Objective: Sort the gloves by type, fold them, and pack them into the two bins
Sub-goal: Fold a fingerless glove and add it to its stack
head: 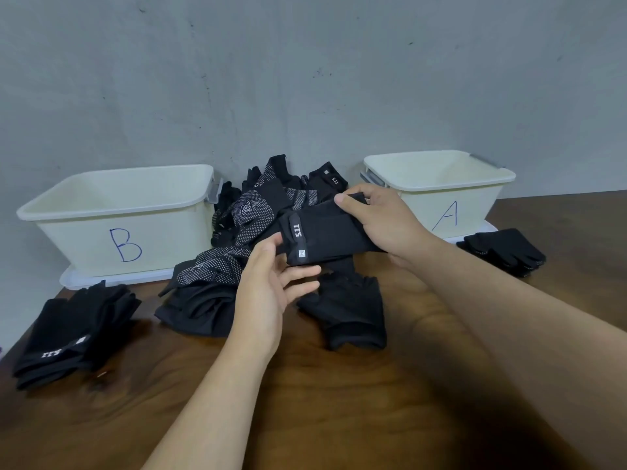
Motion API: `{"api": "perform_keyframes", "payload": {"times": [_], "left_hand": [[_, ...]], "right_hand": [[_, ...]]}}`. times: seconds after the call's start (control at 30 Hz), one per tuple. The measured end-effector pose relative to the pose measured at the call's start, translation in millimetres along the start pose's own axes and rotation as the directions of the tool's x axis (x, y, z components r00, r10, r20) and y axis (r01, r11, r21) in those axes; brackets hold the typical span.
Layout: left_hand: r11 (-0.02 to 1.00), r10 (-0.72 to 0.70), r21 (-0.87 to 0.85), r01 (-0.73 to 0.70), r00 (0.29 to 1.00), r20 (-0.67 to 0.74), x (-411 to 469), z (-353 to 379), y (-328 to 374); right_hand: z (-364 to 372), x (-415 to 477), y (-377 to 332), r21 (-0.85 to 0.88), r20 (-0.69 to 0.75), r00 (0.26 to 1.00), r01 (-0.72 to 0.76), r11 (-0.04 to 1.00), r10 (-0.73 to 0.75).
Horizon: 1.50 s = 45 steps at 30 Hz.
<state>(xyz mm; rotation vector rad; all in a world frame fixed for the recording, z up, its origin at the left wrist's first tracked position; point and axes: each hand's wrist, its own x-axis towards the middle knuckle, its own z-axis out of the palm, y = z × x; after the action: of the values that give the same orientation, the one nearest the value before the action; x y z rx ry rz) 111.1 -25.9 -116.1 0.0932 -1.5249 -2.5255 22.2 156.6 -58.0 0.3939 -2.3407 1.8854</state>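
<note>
I hold a black glove with a "5.11" wrist strap (322, 237) above the table's middle. My right hand (383, 220) grips its finger end from the right. My left hand (271, 286) pinches its cuff end, its other fingers spread beneath. Behind it lies a heap of black gloves (244, 215), some covered in white dots. Bin B (115, 212) stands at the back left and bin A (441, 181) at the back right; both look empty. A stack of 5.11 gloves (71, 330) lies front left, and a small pile of dotted gloves (505, 251) lies right of bin A.
Another black glove (349, 310) lies on the wooden table (305, 401) under my hands, and a bunched one (196, 307) sits to its left. Each bin stands on a white lid. A grey wall runs close behind the bins.
</note>
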Motion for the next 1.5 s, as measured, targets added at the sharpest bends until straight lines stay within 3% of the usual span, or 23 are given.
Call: {"api": "perform_keyframes", "payload": {"times": [0.1, 0.23, 0.3, 0.4, 0.5, 0.67, 0.77, 0.83, 0.9, 0.97, 1.0, 1.07, 1.13, 1.23, 1.33, 1.4, 1.5], "left_hand": [[0.989, 0.025, 0.144, -0.024, 1.0, -0.006, 0, -2, -3], [0.937, 0.044, 0.346, -0.053, 0.998, 0.036, -7, -3, -5], [0.903, 0.122, 0.413, -0.118, 0.992, 0.016, -9, -3, -1], [0.849, 0.359, 0.465, -0.25, 0.919, -0.161, -8, -7, 11], [0.838, 0.458, 0.464, -0.286, 0.832, -0.314, -7, -14, 22], [0.641, 0.502, 0.758, -0.119, 0.813, -0.296, 0, -33, 12], [0.481, 0.577, 0.868, -0.122, 0.79, -0.209, -2, -33, 9], [0.354, 0.58, 0.931, -0.093, 0.802, -0.14, -2, -33, 6], [0.276, 0.553, 0.96, -0.042, 0.824, -0.123, -1, -34, 0], [0.239, 0.534, 0.971, -0.012, 0.837, -0.121, 1, -35, -5], [0.234, 0.531, 0.972, -0.011, 0.839, -0.118, 1, -36, -7], [0.229, 0.526, 0.973, -0.009, 0.842, -0.116, 1, -37, -7], [0.233, 0.513, 0.973, 0.012, 0.848, -0.133, 2, -37, -7], [0.255, 0.464, 0.966, 0.05, 0.87, -0.167, 2, -37, -6], [0.266, 0.414, 0.961, 0.073, 0.892, -0.182, 1, -37, -5], [0.275, 0.403, 0.959, 0.072, 0.897, -0.183, 0, -36, -4], [0.335, 0.46, 0.942, -0.015, 0.875, -0.15, -3, -32, -1]], "right_hand": [[-1, 2, 0, -0.038, 0.026, 1.0, -0.017, 0.999, 0.018], [6, 4, -2, -0.253, 0.171, 0.985, 0.02, 0.967, 0.024], [12, 6, 1, -0.328, 0.193, 0.981, 0.057, 0.943, 0.008], [21, 12, 5, -0.293, 0.137, 0.99, -0.001, 0.956, 0.043], [24, 22, 6, -0.231, 0.074, 0.993, -0.074, 0.97, 0.093], [22, 37, 15, -0.3, 0.015, 0.994, -0.102, 0.948, 0.112], [27, 39, 29, -0.456, 0.099, 0.995, 0.041, 0.889, 0.005], [35, 37, 39, -0.568, 0.235, 0.969, 0.203, 0.797, -0.079], [44, 35, 47, -0.742, 0.423, 0.894, 0.434, 0.512, -0.145], [53, 36, 57, -0.777, 0.563, 0.799, 0.599, 0.195, -0.209], [56, 36, 60, -0.775, 0.589, 0.772, 0.623, 0.104, -0.237], [60, 39, 64, -0.77, 0.589, 0.74, 0.636, 0.052, -0.325], [60, 41, 61, -0.754, 0.537, 0.731, 0.64, 0.15, -0.42], [53, 40, 41, -0.646, 0.371, 0.829, 0.554, 0.525, -0.419], [46, 38, 12, -0.364, 0.22, 0.909, 0.412, 0.835, -0.353], [41, 37, -7, -0.162, 0.154, 0.948, 0.301, 0.94, -0.278], [29, 28, -34, 0.022, 0.064, 0.974, 0.216, 0.976, -0.217]]}}
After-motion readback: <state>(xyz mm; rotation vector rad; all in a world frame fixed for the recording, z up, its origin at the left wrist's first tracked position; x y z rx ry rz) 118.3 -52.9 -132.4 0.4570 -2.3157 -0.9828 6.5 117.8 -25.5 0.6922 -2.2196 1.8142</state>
